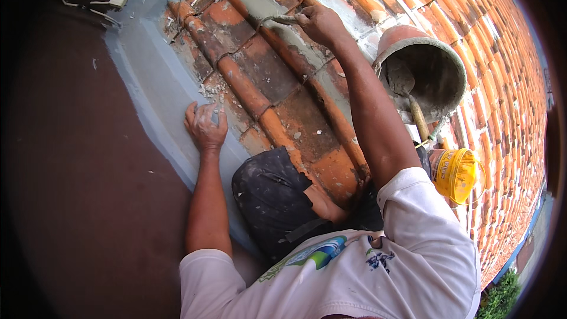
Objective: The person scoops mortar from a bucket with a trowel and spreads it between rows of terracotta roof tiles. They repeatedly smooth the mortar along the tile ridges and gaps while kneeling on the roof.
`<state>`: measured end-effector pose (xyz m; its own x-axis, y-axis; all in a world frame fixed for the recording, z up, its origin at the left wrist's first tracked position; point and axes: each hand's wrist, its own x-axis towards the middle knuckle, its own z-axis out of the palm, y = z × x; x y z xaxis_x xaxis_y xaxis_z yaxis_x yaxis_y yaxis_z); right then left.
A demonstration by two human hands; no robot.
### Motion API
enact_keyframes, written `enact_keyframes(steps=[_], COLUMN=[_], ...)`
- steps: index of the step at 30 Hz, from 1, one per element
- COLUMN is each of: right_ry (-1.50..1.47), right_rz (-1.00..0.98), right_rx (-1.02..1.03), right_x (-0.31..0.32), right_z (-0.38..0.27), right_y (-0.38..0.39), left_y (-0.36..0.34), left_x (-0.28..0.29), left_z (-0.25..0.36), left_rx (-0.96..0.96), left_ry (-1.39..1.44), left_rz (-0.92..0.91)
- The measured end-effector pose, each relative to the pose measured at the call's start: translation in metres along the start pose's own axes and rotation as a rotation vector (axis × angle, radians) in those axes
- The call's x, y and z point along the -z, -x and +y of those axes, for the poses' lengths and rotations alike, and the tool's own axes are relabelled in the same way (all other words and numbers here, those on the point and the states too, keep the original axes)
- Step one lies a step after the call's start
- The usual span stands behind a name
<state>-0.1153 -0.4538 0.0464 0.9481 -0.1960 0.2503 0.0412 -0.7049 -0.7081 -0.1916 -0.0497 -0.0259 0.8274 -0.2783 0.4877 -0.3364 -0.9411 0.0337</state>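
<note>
My left hand (pixel 206 127) rests, fingers apart, on the grey-coated strip (pixel 155 65) where the roof meets the dark wall. Crumbled mortar (pixel 215 90) lies just beyond it. Farther up the slope, my right hand (pixel 323 25) is closed round a thin, curved tool (pixel 277 19) smeared grey; its exact kind is unclear. The tool is over the orange roof tiles (pixel 241 85), beside a band of grey mortar (pixel 255 1). Right of my right forearm, a mortar-caked bucket (pixel 407 36) lies tilted, with a trowel (pixel 418 115) inside, handle outward.
Below the bucket is a yellow pail (pixel 453 172) with a wire handle. A white cable connector (pixel 118 0) hangs at the upper left. My dark-trousered knee (pixel 269 192) presses on the near tiles. Tiled slope curves off right, toward green foliage (pixel 501 298) far below.
</note>
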Motion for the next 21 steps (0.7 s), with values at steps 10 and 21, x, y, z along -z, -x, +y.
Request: enact_keyframes(steps=[10,21], right_ry=[0.134,0.348], right_rz=[-0.053,-0.245], right_rx=[-0.157,-0.117], right_x=[0.011,0.01], right_z=[0.02,0.039], right_y=[-0.006,-0.014], left_y=[0.001,0.003], left_x=[0.001,-0.004], left_z=[-0.001,-0.004], left_rx=[0.001,0.004], left_ry=[0.0,0.002], left_rz=[-0.001,0.013])
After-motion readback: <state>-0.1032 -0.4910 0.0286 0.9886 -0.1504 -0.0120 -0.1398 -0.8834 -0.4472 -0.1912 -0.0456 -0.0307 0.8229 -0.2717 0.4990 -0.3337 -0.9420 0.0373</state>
